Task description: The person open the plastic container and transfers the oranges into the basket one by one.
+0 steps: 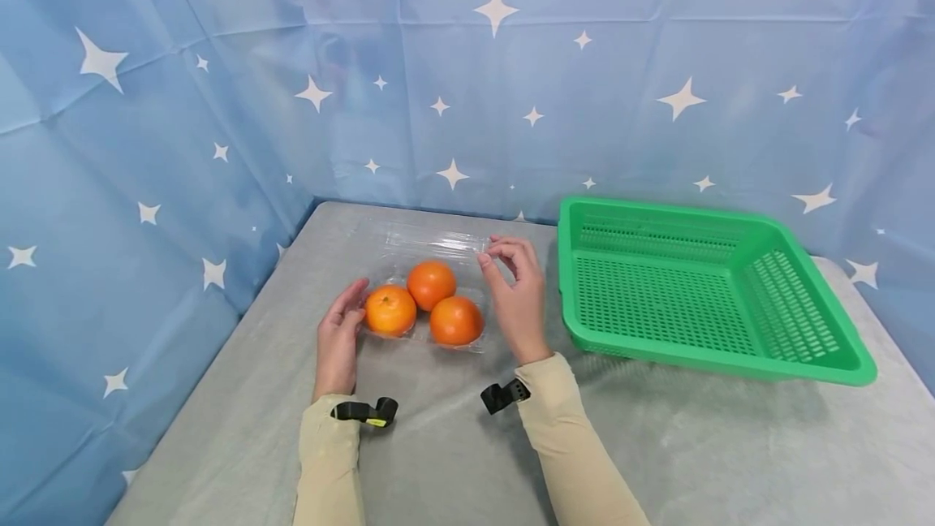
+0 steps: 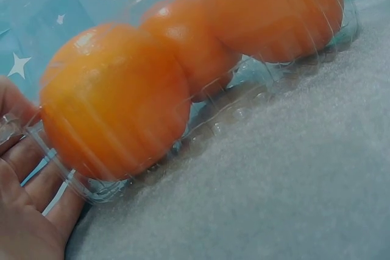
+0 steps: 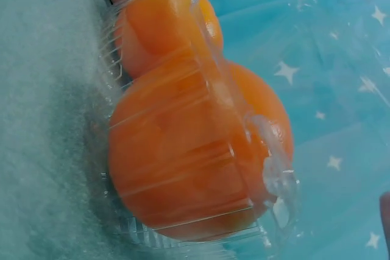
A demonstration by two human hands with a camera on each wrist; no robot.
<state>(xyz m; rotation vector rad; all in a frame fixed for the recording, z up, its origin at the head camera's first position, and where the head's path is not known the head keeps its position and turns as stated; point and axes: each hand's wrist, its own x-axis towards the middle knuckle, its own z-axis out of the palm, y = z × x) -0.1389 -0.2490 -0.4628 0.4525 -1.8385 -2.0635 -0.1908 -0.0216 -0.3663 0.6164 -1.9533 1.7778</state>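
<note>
A clear plastic clamshell container (image 1: 420, 337) holds three oranges: a left one (image 1: 390, 311), a back one (image 1: 431, 284) and a right one (image 1: 456, 321). Its transparent lid (image 1: 438, 240) stands raised along the back. At the container's left end my left hand (image 1: 339, 341) grips the wall, thumb at the rim; the left wrist view shows those fingers (image 2: 38, 181) against the plastic. My right hand (image 1: 520, 299) is at the back right corner, thumb and forefinger pinching the lid's edge. Only a sliver of a right fingertip (image 3: 386, 214) enters the right wrist view.
A green plastic basket (image 1: 661, 357) with perforated sides stands on the right of the grey-covered table (image 1: 431, 445), close to my right hand. A blue curtain (image 1: 467, 104) with white stars hangs behind and along the left.
</note>
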